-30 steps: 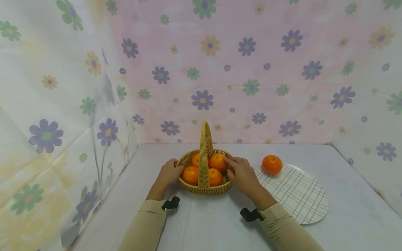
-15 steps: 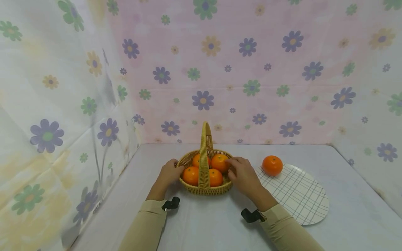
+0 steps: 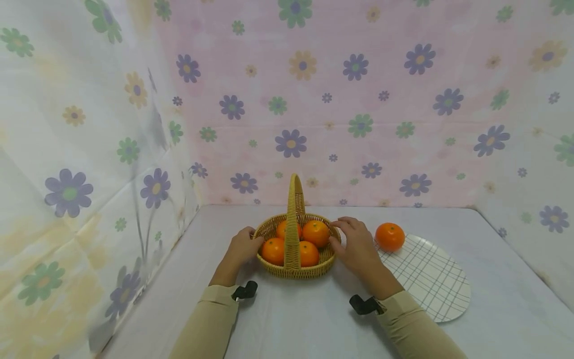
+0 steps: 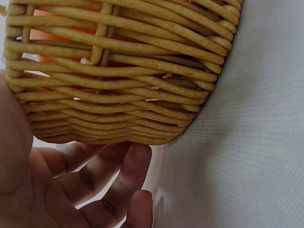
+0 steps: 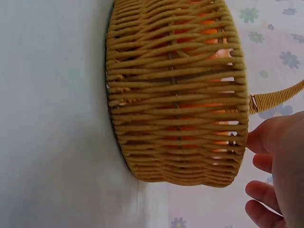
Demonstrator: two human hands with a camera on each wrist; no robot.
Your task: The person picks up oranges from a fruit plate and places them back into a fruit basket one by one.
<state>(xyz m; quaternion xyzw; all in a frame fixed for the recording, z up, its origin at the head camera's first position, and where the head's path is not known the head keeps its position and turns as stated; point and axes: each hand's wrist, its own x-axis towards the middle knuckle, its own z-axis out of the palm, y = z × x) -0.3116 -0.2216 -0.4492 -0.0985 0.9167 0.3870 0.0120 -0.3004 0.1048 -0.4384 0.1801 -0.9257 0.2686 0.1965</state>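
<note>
A yellow wicker basket [image 3: 291, 271] with a tall arched handle stands upright on the table, holding several oranges [image 3: 316, 234]. My left hand [image 3: 242, 248] grips its left end, thumb at the rim and fingers against the outer wall. In the left wrist view, that hand's fingers [image 4: 135, 166] bend up against the weave. My right hand [image 3: 356, 247] is at the right end, its fingers loosely bent with nothing between them. The right wrist view has the right thumb [image 5: 261, 137] at the rim; whether it touches cannot be told.
A white oval placemat [image 3: 430, 279] with a grid of dark lines lies to the right. One loose orange [image 3: 390, 237] sits at its far left edge. Flowered cloth walls [image 3: 332, 124] enclose the table [image 3: 287, 319] behind and on both sides.
My right hand has come away from the orange at the basket's right and drawn back to the right, to the rim. The left hand has kept its place.
</note>
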